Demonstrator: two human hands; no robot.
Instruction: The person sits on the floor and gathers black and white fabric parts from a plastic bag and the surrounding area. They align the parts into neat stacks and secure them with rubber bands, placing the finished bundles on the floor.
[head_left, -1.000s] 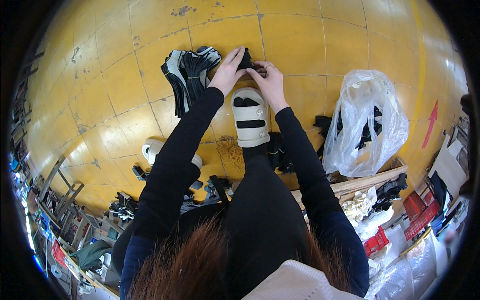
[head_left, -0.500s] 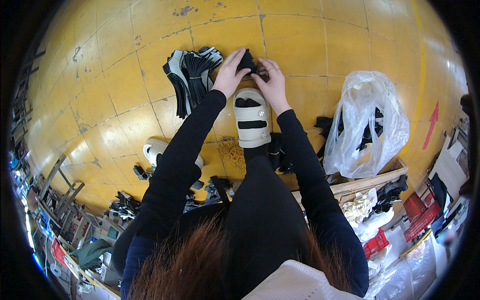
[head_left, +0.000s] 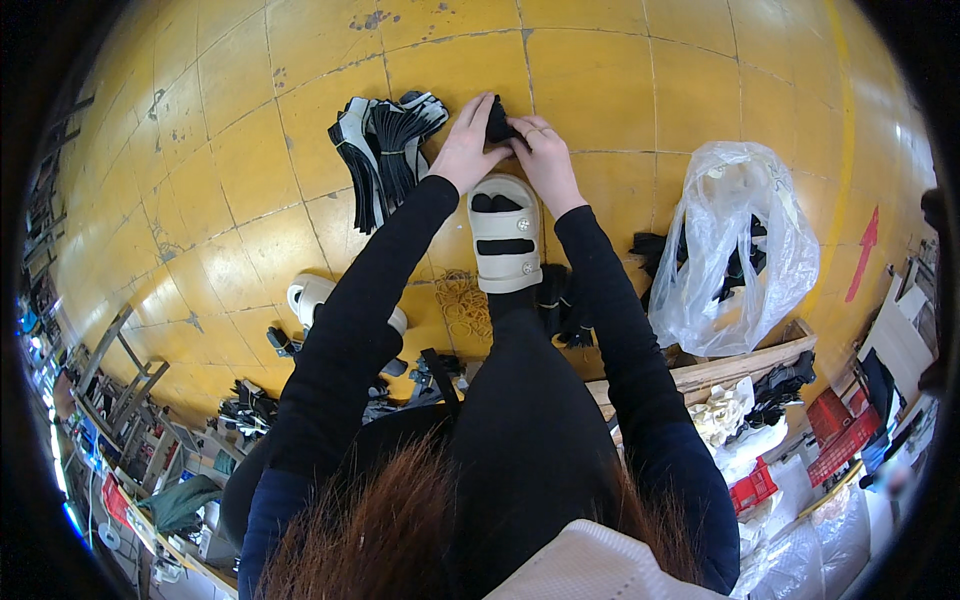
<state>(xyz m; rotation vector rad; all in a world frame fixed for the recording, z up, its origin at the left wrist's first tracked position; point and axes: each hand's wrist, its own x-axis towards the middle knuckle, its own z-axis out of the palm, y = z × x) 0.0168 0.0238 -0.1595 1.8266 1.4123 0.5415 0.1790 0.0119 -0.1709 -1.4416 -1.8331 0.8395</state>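
Gripping a black bundle [head_left: 498,122] at 12 o'clock, just beyond the toe of a cream shoe [head_left: 508,266].
Toward 3 o'clock, looking into a clear, crumpled plastic bag [head_left: 780,260] with dark pieces [head_left: 755,240] inside; toward 4 o'clock, past a wooden rail [head_left: 740,364] to white pieces [head_left: 718,412], cannot tell whether boxed in, and on to a red crate [head_left: 752,487] with contents too small to make out. Clamping the bundle from its left side with the left hand [head_left: 468,150], and from its lower right with the right hand [head_left: 545,160], with fingertips and thumb pressed together on it. Dull black, compact, partly covered by fingers; cannot tell whether resting on the yellow floor [head_left: 600,100]. At 11 o'clock, near grey and black strips [head_left: 395,155].
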